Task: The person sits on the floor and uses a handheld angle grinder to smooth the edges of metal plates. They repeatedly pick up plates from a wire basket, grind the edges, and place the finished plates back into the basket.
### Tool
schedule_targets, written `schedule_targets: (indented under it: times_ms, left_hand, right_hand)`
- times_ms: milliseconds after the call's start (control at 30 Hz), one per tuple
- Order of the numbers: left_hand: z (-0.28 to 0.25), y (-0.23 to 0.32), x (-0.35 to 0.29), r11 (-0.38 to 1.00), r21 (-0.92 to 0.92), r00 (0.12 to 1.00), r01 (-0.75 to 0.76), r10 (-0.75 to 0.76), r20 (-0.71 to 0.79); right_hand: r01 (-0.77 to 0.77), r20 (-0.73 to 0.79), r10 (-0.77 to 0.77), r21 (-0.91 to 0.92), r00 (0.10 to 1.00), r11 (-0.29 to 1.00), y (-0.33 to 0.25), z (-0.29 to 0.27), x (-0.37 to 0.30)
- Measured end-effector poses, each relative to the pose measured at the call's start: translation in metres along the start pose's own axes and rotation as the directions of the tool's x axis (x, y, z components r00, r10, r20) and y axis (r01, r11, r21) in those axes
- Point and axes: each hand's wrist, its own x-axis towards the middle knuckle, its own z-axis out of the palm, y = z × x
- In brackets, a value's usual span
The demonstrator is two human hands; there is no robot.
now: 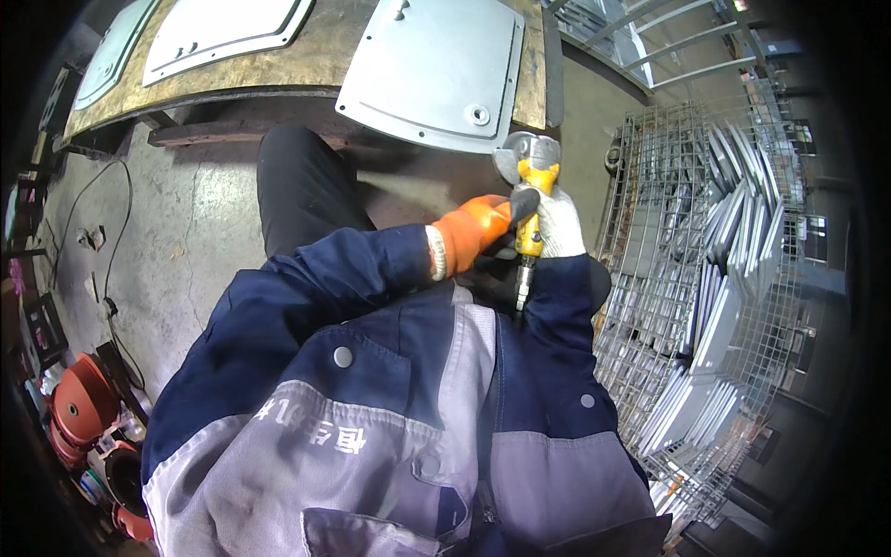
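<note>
Jacket (399, 371) cloth filled the lower middle of the frame; above it, right of centre, the grinder (530, 234) ran lengthwise nearly up the frame, the right hand (562, 225) wrapped around its right side, the left hand (473, 232) gripping from the left. Its disc (506, 165) sat by the panel's (436, 70) lower right corner; contact couldn't be told.

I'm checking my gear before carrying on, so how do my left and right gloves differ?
The left glove is orange with a dark fingertip area; the right glove looks white.
The left glove shows a pale cuff; the right glove shows none beyond its sleeve.
The left glove is on the yellow tool's left side, the right glove on its right.
Both touch that tool.
</note>
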Motion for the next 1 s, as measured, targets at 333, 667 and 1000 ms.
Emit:
schedule_targets:
  times_ms: [333, 667, 1000]
  left_hand:
    - [-0.06, -0.007, -0.092, 0.929, -0.15, 0.893, -0.339, 0.267, -0.362]
    - [-0.075, -0.006, -0.11, 0.877, -0.095, 0.769, -0.472, 0.356, -0.531]
    - [-0.042, -0.034, -0.076, 0.898, -0.4, 0.966, -0.186, 0.094, -0.24]
  right_hand:
    - [0.221, 0.501, -0.118, -0.151, 0.857, 0.963, 0.011, 0.137, 0.003]
    - [0.407, 0.394, -0.152, -0.718, 0.906, 0.565, 0.044, 0.192, 0.033]
    - [-0.095, 0.289, 0.099, -0.028, 0.952, 0.995, 0.047, 0.102, -0.003]
